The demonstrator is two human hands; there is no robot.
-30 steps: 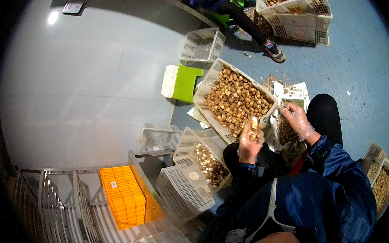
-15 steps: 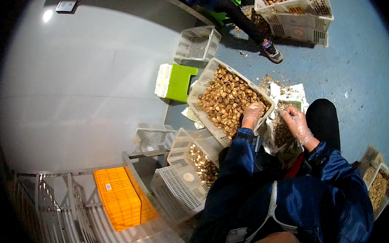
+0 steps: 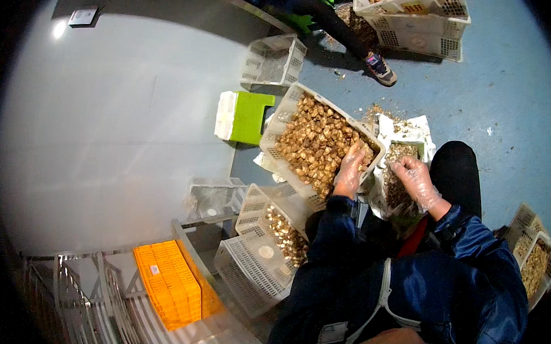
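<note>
My left hand [image 3: 349,169], in a clear plastic glove, is at the near right corner of a white crate [image 3: 277,119] full of small brown mushrooms [image 3: 319,143]. Its fingers stretch over the mushrooms, thumb apart, with no held piece visible. My right hand [image 3: 416,180], gloved the same way, hovers above a container of brown trimmings [image 3: 399,190] lined with white plastic [image 3: 422,131]. Its thumb and fingertips are pinched together; whatever lies between them is too small to make out.
Another white crate [image 3: 251,217] with pale-cut mushrooms stands left of my legs. Beyond are a green stool [image 3: 250,118] and a white crate [image 3: 274,58]. A co-worker's shoe [image 3: 380,69] is near stacked crates [image 3: 420,31]. An orange crate [image 3: 167,281] sits lower left.
My left hand has shifted slightly back toward me and its fingers show more. The right hand, still pinched, has moved a little left and downward. The whole view has shifted slightly.
</note>
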